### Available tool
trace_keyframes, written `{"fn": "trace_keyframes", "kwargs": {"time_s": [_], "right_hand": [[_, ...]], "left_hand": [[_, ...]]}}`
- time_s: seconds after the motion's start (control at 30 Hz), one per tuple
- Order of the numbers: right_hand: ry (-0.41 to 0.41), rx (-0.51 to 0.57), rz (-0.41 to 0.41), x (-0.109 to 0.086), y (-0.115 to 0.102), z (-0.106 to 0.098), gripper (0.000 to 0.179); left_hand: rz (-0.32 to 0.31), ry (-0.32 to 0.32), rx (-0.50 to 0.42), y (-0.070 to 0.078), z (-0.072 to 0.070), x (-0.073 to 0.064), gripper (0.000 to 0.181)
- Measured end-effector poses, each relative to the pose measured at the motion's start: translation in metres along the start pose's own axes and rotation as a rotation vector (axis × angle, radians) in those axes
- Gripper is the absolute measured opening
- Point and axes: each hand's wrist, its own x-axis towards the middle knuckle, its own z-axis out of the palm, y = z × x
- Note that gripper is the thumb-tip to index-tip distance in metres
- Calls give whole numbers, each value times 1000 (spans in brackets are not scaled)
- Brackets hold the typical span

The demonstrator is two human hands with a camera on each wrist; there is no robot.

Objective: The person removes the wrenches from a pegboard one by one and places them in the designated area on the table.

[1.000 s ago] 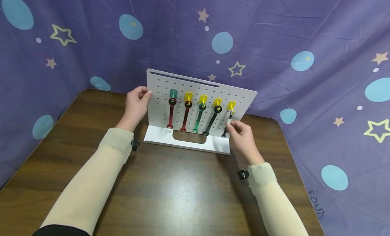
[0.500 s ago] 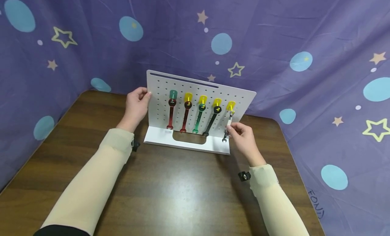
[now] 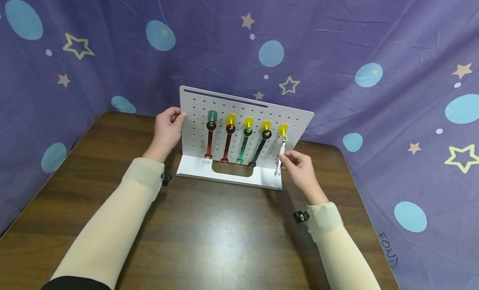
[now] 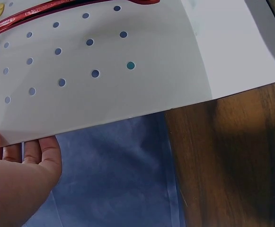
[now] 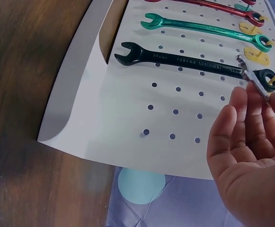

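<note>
A white pegboard (image 3: 277, 112) stands on the table, leaning back on its flat base. My left hand (image 3: 168, 128) pinches its left edge, thumb in front and fingers behind, as the left wrist view shows. With thumb and fingers, my right hand (image 3: 299, 169) grips a small silver combination wrench (image 3: 282, 148). The wrench's ring end is at the rightmost yellow hook (image 3: 283, 129); whether the hook passes through it I cannot tell. Its open end hangs tilted out from the board. In the right wrist view the fingers hide part of it.
Left of the silver wrench, several wrenches hang from hooks: a black wrench (image 3: 260, 148), a green wrench (image 3: 244, 146), a dark red wrench (image 3: 227, 144) and a red wrench (image 3: 210, 142). The wooden table (image 3: 209, 232) extends in front. A purple patterned cloth (image 3: 318, 40) stands close behind.
The silver wrench's lower end has swung outward from the board, and its handle now catches more light. My right hand shifted slightly with it. The left hand stayed on the board's edge.
</note>
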Motion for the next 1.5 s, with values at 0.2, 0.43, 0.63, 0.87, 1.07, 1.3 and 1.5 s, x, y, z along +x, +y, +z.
{"fn": "trace_keyframes", "kwargs": {"time_s": [0.2, 0.43, 0.63, 0.87, 1.07, 1.3, 1.5], "right_hand": [[-33, 15, -24, -9, -25, 5, 16], [-7, 50, 13, -7, -3, 3, 17], [-10, 57, -7, -4, 0, -2, 17], [-31, 63, -3, -1, -11, -5, 18], [-16, 55, -9, 4, -12, -9, 20], [-21, 80, -1, -3, -8, -10, 22], [-24, 106, -1, -1, -9, -8, 22]], "left_hand": [[-13, 16, 11, 1, -3, -2, 17], [-16, -1, 7, 0, -3, -4, 19], [4, 1, -4, 1, -1, -1, 18], [16, 12, -10, 0, 2, 2, 18], [-2, 15, -29, 1, 4, 7, 18], [-27, -5, -22, 2, 5, 0, 18], [-17, -3, -20, 4, 0, 1, 18]]}}
